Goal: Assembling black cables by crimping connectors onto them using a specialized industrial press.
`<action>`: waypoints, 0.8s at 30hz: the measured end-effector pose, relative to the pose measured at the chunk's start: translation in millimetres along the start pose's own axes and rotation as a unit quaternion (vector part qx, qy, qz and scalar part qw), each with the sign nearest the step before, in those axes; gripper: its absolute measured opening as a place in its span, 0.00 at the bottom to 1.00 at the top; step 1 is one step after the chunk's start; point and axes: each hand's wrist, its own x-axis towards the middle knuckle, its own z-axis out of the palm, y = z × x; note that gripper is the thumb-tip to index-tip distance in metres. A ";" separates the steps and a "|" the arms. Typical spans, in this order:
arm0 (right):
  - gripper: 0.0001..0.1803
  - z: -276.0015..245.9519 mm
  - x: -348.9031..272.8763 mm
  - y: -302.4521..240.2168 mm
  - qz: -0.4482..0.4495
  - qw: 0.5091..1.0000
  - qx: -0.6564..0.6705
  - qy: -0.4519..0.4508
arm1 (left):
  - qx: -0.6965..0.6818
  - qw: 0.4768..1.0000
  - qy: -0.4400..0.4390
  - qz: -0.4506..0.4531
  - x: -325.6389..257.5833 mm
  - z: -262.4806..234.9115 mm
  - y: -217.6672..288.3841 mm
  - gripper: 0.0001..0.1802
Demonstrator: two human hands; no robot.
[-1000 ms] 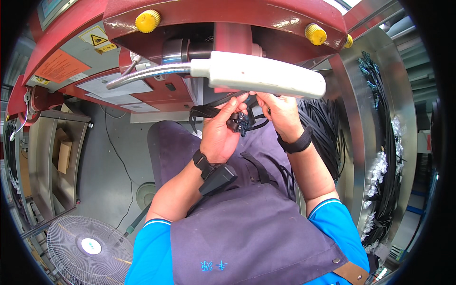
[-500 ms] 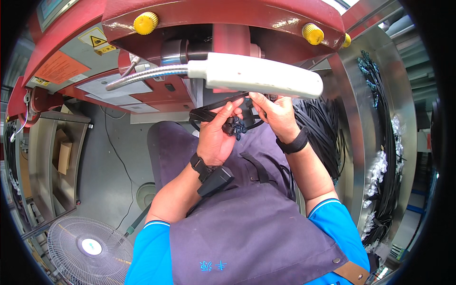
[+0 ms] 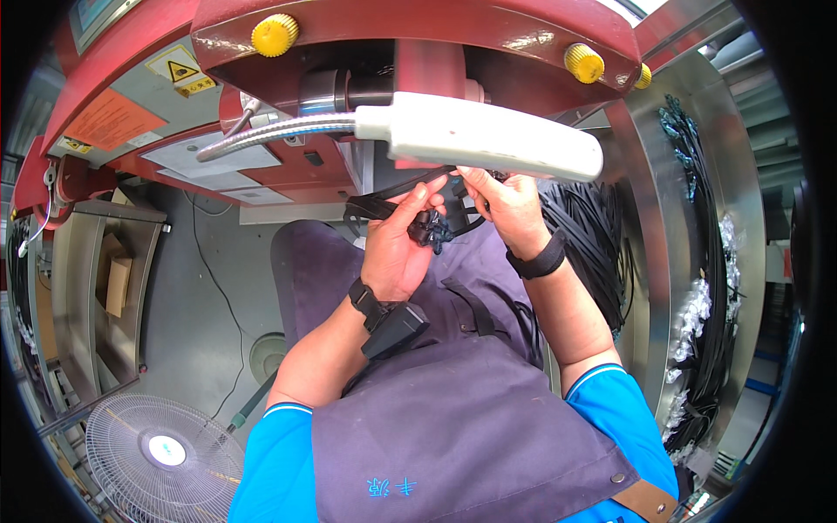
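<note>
A long black strap (image 3: 370,207), looped and flat, runs between my two hands below the white lamp. My left hand (image 3: 403,248) is closed round it, thumb on top. Out of this grip pokes a dark, shiny, bunched end (image 3: 432,230) with bluish wrapping. Close by on the right, my right hand (image 3: 514,213) pinches the strap between thumb and fingers near the lamp's lower edge. Part of the strap and some of the fingertips are hidden under the lamp.
Directly above my hands is a white lamp (image 3: 493,139) on a flexible metal neck, before a red machine (image 3: 418,26) with yellow knobs. Many black straps (image 3: 588,248) hang at the right beside a metal trough (image 3: 645,218). A floor fan (image 3: 166,449) stands lower left.
The machine and lamp sit slightly further right in the picture. My hands stay almost in place on the strap, with the bunched end turned a little in my left hand.
</note>
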 end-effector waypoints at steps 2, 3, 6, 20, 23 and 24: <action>0.04 -2.5 -0.7 1.0 0.002 1.000 0.006 0.013 | 0.000 1.000 -0.005 0.005 -0.1 4.8 0.1 0.12; 0.04 -3.1 -0.7 1.9 0.002 1.000 0.006 0.012 | 0.000 1.000 -0.005 0.006 0.0 7.0 0.4 0.12; 0.03 -4.5 -1.1 2.3 -0.019 0.999 0.032 0.017 | 0.004 1.000 -0.022 0.006 0.3 10.5 0.6 0.11; 0.04 4.4 0.7 1.7 0.007 1.000 0.009 0.016 | -0.004 1.000 0.006 -0.004 1.0 -1.2 0.8 0.11; 0.04 4.6 0.2 0.8 0.013 1.000 0.009 0.027 | 0.004 1.000 0.008 -0.004 0.2 1.4 2.1 0.12; 0.04 4.2 0.1 0.3 0.013 1.000 0.008 0.027 | 0.004 1.000 0.008 -0.004 0.5 2.1 1.8 0.12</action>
